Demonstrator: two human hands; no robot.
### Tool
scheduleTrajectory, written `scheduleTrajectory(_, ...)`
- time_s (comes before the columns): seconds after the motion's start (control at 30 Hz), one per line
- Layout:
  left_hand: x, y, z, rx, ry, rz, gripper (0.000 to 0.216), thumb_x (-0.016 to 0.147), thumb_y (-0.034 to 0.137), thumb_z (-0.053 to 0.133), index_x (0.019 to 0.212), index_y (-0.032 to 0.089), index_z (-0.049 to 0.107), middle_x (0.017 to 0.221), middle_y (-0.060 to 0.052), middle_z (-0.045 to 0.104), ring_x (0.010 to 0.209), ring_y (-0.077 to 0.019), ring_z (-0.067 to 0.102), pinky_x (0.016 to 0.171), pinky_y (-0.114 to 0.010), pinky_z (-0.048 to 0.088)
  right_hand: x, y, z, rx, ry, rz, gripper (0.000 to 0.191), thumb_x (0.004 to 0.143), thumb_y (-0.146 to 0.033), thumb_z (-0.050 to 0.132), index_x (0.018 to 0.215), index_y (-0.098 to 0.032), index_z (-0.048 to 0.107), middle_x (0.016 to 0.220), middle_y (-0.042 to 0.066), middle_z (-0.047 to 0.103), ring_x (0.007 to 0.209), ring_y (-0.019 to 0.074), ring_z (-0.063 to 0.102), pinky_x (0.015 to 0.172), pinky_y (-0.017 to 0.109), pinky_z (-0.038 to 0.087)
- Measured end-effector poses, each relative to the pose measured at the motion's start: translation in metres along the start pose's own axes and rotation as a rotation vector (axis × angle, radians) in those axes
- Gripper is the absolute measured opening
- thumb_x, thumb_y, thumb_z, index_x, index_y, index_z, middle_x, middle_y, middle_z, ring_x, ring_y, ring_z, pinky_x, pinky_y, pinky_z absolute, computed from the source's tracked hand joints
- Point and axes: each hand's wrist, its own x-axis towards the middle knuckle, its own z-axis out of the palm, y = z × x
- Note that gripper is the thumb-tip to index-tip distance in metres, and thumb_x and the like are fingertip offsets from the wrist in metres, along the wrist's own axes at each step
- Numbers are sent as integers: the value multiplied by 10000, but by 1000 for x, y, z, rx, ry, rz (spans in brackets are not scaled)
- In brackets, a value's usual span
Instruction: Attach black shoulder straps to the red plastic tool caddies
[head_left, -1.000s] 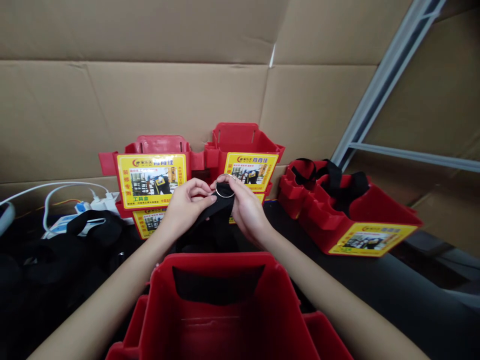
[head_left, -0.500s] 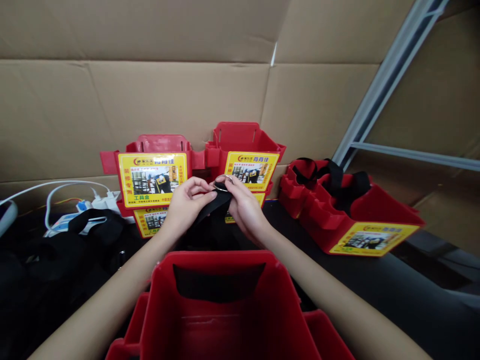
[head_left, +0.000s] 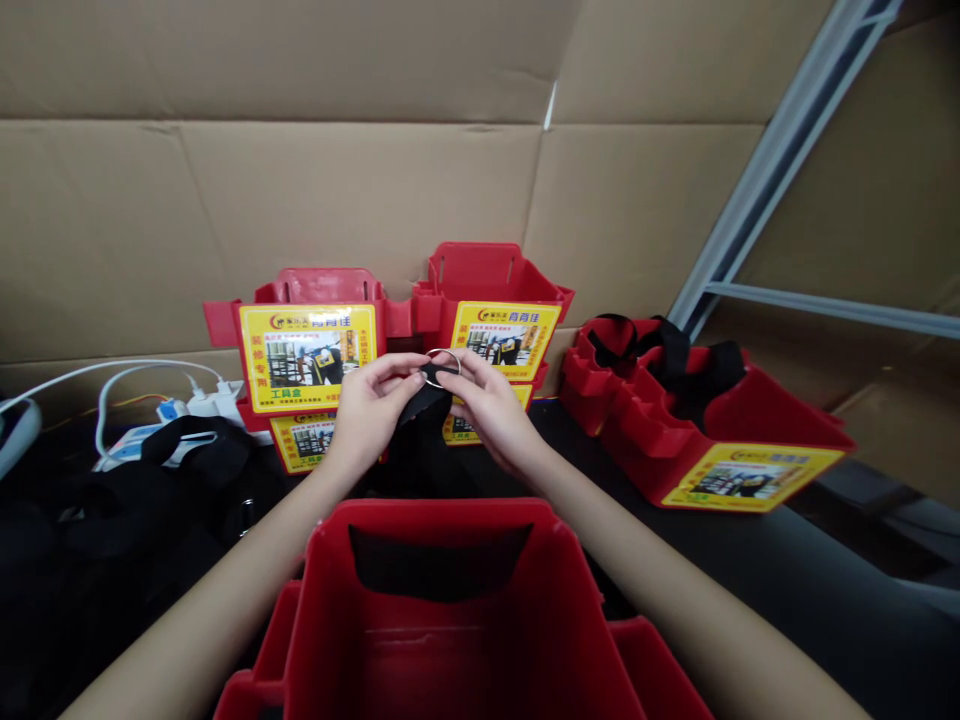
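Above the far rim of the nearest red plastic tool box (head_left: 450, 513), both hands are close together. My left hand (head_left: 373, 408) is closed on a black webbing strap (head_left: 424, 401), thumb and fingers pinching it. A thin metal ring (head_left: 445, 353) stands up between the hands at the strap's end. My right hand (head_left: 489, 405) pinches the ring between thumb and fingers. How the strap passes around the ring is partly hidden by the fingers. A black band also runs through the slot in the near box's wall.
Red tool boxes with yellow labels (head_left: 309, 358) are stacked against the cardboard wall (head_left: 337, 200). Another red box (head_left: 675, 420) with black straps stands at the right. At the left lie more black straps (head_left: 97, 560), a power strip (head_left: 150, 445) and white cables. A metal frame (head_left: 757, 190) slants at right.
The ring has turned more upright and shows as a fuller circle. My right fingers have shifted slightly around it, while the left hand still pinches the strap.
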Motion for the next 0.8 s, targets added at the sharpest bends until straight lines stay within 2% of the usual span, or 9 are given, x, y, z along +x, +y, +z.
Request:
scheduleTrajectory(0.2, -3, 3, 0, 123, 5, 25, 171, 727, 209, 593, 861, 123, 656, 832, -51, 694, 724, -143, 637, 658, -231, 507, 4, -1, -7, -181, 4, -127, 161, 686, -237, 623, 789, -159, 526, 840, 5, 546, 616, 59, 483, 489, 162, 381)
scheduleTrajectory(0.33, 1, 10, -7, 303, -115, 46, 175, 745, 131, 511, 846, 129, 653, 801, -44, 686, 717, -138, 630, 653, -233, 494, 3, 2, -7, -277, 37, -131, 198, 684, -276, 638, 756, -154, 500, 782, -4, 540, 506, 53, 491, 396, 170, 417)
scheduleTrajectory(0.43, 3, 14, -13, 430, -166, 43, 110, 733, 181, 559, 790, 137, 642, 746, -40, 671, 677, -148, 619, 623, -246, 485, 0, 2, -5, -321, 17, -108, 197, 701, -296, 622, 757, -159, 493, 746, -13, 523, 513, 68, 518, 402, 199, 486)
scheduleTrajectory(0.57, 4, 18, -16, 740, -171, 246, 65, 742, 197, 587, 769, 152, 626, 777, -35, 652, 707, -154, 601, 667, -269, 454, -1, 1, -4, -297, -34, -72, 212, 692, -300, 627, 780, -166, 489, 800, -7, 501, 548, 71, 524, 386, 196, 502)
scheduleTrajectory(0.67, 5, 22, -18, 881, -181, 349, 41, 761, 163, 564, 774, 157, 603, 815, -29, 628, 747, -153, 580, 700, -274, 433, 0, -1, -5, -201, -109, -72, 227, 695, -259, 622, 867, -187, 493, 866, 2, 498, 620, 83, 533, 414, 192, 515)
scheduleTrajectory(0.8, 6, 26, -19, 771, -158, 339, 31, 764, 153, 564, 781, 157, 589, 817, -19, 619, 759, -140, 569, 698, -253, 426, 0, -5, -8, -162, -266, -140, 419, 730, -206, 592, 1118, -280, 452, 1048, 12, 501, 586, 56, 493, 413, 167, 480)
